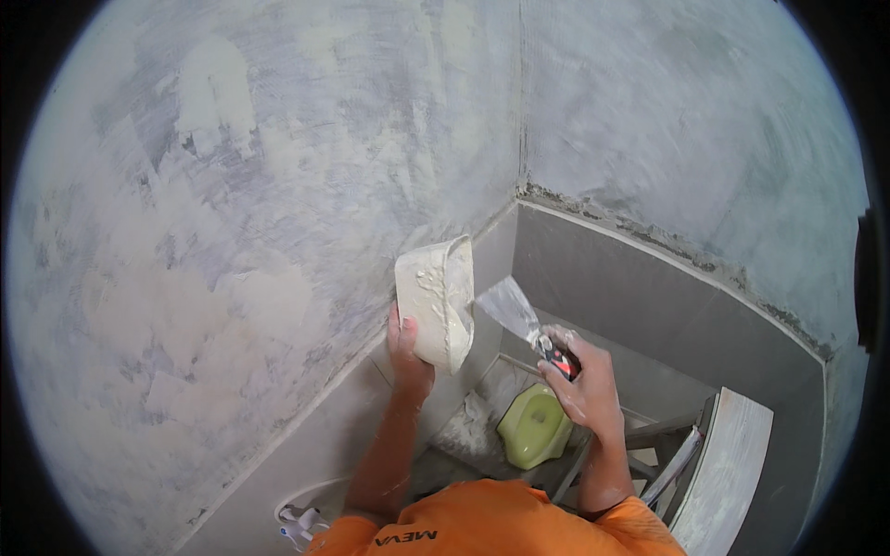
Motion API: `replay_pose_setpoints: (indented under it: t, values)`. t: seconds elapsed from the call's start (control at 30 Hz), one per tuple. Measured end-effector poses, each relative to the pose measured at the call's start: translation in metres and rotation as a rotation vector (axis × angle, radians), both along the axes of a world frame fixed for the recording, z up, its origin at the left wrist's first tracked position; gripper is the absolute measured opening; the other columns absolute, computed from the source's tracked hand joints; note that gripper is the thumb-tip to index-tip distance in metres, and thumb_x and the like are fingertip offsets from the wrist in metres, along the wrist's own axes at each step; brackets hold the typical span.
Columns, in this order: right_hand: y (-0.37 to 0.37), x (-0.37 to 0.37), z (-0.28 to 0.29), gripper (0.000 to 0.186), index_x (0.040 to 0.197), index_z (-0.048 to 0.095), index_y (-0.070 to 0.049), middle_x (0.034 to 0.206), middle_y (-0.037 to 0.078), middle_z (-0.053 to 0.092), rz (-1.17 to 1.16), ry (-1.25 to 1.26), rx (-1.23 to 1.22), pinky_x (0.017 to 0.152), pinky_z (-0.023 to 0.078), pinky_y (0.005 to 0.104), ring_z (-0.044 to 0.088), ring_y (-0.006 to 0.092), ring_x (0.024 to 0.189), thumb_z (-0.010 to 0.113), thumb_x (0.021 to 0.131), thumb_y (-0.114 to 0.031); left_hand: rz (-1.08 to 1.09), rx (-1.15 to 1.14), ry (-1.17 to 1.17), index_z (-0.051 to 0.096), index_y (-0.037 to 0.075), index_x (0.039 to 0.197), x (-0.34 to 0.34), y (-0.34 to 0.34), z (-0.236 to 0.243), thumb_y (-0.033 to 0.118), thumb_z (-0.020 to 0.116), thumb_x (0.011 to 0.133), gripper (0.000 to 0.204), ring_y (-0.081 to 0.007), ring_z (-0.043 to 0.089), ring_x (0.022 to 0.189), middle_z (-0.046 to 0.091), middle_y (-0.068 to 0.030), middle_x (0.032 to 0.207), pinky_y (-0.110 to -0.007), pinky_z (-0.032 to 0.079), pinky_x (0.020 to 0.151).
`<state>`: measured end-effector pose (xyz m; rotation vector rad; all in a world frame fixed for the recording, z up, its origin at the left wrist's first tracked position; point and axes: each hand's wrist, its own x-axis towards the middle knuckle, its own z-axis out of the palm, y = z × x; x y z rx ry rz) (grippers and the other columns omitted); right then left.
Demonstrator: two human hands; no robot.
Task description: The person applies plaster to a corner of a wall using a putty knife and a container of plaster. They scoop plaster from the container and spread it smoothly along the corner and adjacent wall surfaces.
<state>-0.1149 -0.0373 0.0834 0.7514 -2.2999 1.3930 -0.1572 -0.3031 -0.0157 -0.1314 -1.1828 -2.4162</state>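
Near the left wall, my left hand (pixel 409 360) is closed on the lower part of a cream plastic tub (pixel 428 306). The tub is tipped on its side, its mouth facing right, with wet putty smeared over its wall and rim. My right hand (pixel 591 378) grips a putty knife (pixel 512 308) by its black and red handle. The wide metal blade points up and left toward the tub's mouth, its corner close to the rim. Whether blade and rim touch, I cannot tell. Whitish putty marks the blade and my right fingers.
Patchy skim-coated walls (pixel 306 185) meet in a corner above grey tiles (pixel 630 278). Below my hands, a green squat toilet (pixel 536 428) is set in the floor. A stand with a pale board (pixel 728 468) is at lower right; a white hose sprayer (pixel 298 526) hangs at lower left.
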Motion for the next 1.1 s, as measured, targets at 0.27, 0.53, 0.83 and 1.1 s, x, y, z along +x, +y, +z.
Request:
replay_pose_setpoints:
  t: [0.27, 0.53, 0.83, 1.1]
  values:
    - [-0.045, -0.004, 0.018, 0.034, 0.122, 0.064, 0.0, 0.091, 0.021, 0.061, -0.215, 0.081, 0.306, 0.075, 0.051, 0.0503, 0.064, 0.043, 0.082, 0.061, 0.09, -0.014, -0.087, -0.066, 0.039, 0.034, -0.005, 0.147, 0.019, 0.018, 0.013, 0.032, 0.056, 0.096, 0.067, -0.0237, 0.052, 0.124, 0.051, -0.0156, 0.134, -0.036, 0.044, 0.102]
    - [-0.022, 0.02, -0.002, 0.034, 0.118, 0.065, 0.004, 0.088, 0.023, 0.064, -0.051, -0.194, 0.486, 0.073, 0.051, 0.0454, 0.065, 0.0405, 0.08, 0.064, 0.087, -0.011, -0.081, 0.075, 0.003, 0.035, 0.004, 0.149, -0.009, 0.006, -0.01, 0.038, 0.045, 0.103, 0.058, -0.0281, 0.054, 0.124, 0.051, -0.0139, 0.137, -0.042, 0.049, 0.099]
    - [0.002, 0.028, 0.001, 0.029, 0.12, 0.064, 0.003, 0.07, 0.0, 0.058, 0.109, -0.668, -0.182, 0.052, 0.046, 0.0235, 0.052, 0.0062, 0.058, 0.052, 0.096, -0.008, -0.208, 0.31, -0.087, 0.04, 0.012, 0.149, -0.005, 0.024, -0.028, 0.051, 0.037, 0.104, 0.06, -0.0298, 0.052, 0.13, 0.049, -0.009, 0.144, -0.051, 0.043, 0.107]
    - [0.003, 0.035, -0.038, 0.025, 0.116, 0.066, 0.004, 0.069, -0.002, 0.058, 0.008, -0.789, -0.326, 0.049, 0.042, 0.0227, 0.05, 0.0052, 0.053, 0.061, 0.093, -0.004, -0.385, 0.575, -0.13, 0.039, 0.014, 0.152, -0.011, 0.02, -0.025, 0.055, 0.038, 0.103, 0.064, -0.0316, 0.046, 0.136, 0.046, -0.0073, 0.15, -0.053, 0.036, 0.113]
